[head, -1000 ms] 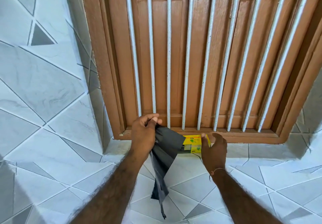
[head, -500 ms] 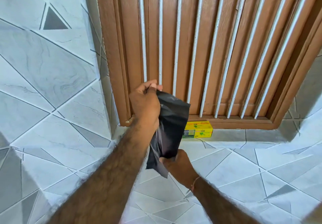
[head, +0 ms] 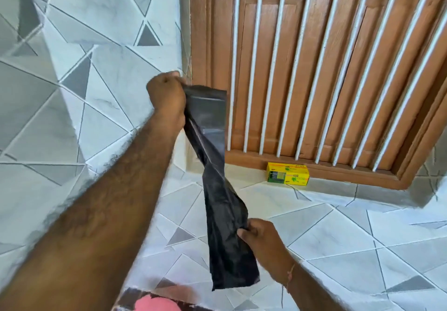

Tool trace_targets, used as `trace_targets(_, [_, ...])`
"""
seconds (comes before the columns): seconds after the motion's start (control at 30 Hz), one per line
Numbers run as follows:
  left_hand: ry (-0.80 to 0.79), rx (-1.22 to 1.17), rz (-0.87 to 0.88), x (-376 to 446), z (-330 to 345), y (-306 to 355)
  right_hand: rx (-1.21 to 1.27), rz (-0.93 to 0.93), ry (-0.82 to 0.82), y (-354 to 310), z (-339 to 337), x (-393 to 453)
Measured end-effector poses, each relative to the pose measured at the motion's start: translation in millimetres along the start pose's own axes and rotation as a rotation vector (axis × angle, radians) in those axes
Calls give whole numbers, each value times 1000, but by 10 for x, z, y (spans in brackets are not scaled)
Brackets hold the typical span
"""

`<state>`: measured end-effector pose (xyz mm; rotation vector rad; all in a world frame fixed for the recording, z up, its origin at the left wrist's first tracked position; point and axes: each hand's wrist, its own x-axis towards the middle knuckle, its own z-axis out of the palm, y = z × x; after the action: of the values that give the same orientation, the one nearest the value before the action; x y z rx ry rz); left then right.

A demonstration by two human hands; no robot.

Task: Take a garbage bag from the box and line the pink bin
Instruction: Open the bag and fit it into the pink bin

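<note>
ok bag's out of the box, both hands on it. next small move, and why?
Probably spread the garbage bag open at one end. It hangs flat and twisted between the left hand, gripping its top, and the right hand, pinching it lower down, so no mouth is open yet. The pink bin shows only at the bottom edge of the view, unlined as far as visible.

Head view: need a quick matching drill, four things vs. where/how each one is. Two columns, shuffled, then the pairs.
Things:
1. bag
2. box
3. left hand
4. right hand

Place or state:
A. on the tiled ledge, against the wooden window frame
B. grips the bag's top end, raised
C. stretched and twisted between both hands
D. pinches the bag lower down

Pairs: 1-C, 2-A, 3-B, 4-D
</note>
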<state>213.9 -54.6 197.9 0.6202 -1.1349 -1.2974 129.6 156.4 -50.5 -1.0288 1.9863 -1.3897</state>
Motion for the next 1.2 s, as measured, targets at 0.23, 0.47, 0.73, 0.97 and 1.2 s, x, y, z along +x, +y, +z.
trace_targets(0.23, [80, 603, 83, -1136, -976, -685, 516, 114, -26, -206, -82, -505])
trace_targets(0.47, [-335, 906, 418, -3239, -1657, -897, 696, 246, 43, -237, 303, -1016])
trace_targets(0.73, [-342, 876, 127, -3405, -2147, -540, 625, 118, 78, -495, 822, -1392])
trace_targets(0.97, [94, 421, -363, -3064, -2884, -163, 505, 274, 260, -363, 1452, -1685])
trace_targets(1.2, [151, 37, -530, -2772, -3582, 149, -145, 159, 377, -323, 1922, -2292])
